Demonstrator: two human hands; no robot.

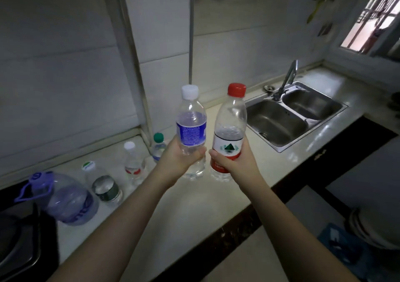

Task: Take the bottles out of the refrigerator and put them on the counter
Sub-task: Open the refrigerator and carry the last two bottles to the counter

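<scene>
My left hand grips a clear bottle with a white cap and blue label, held upright above the pale counter. Beside it, my right hand grips a clear bottle with a red cap and a white-and-red label, also upright. The two bottles are side by side, almost touching. On the counter to the left stand a small green-capped bottle, a white-capped bottle with a red label, a green-labelled bottle and a large purple-handled jug. The refrigerator is not in view.
A double steel sink with a tap is set into the counter at the right. A dark stove corner lies at the lower left. A tiled wall runs behind. Stacked plates sit low at the right.
</scene>
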